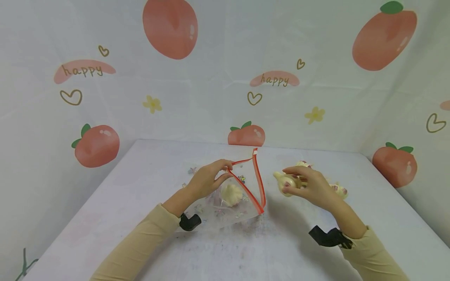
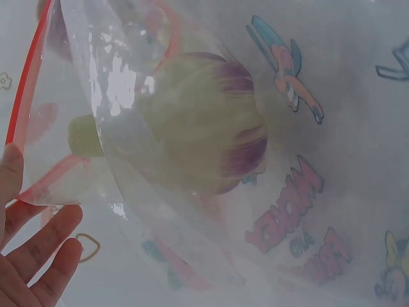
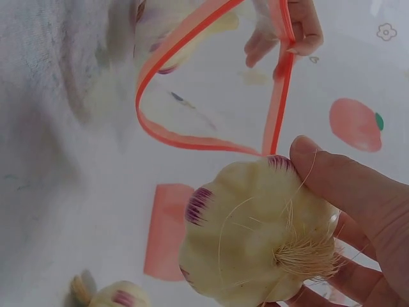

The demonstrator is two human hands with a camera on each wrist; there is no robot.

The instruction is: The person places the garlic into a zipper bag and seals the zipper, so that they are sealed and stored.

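Observation:
A clear zip bag [image 1: 211, 218] with red edging and printed cartoon figures stands with its mouth gaping to the right. My left hand [image 1: 209, 179] pinches the bag's red rim between thumb and fingers. Inside the bag lies a garlic bulb [image 2: 198, 121], pale with purple streaks, seen through the film. To the right of the mouth, my right hand [image 1: 311, 185] holds another garlic bulb [image 3: 255, 230] between thumb and fingers, its stem pointing left in the head view and its root tuft showing in the right wrist view.
More garlic bulbs [image 1: 339, 190] lie on the white table [image 1: 168, 257] behind and beside the right hand. A white cloth backdrop [image 1: 197, 86] with fruit prints and writing rises behind the table. Black straps [image 1: 328, 237] are on both wrists.

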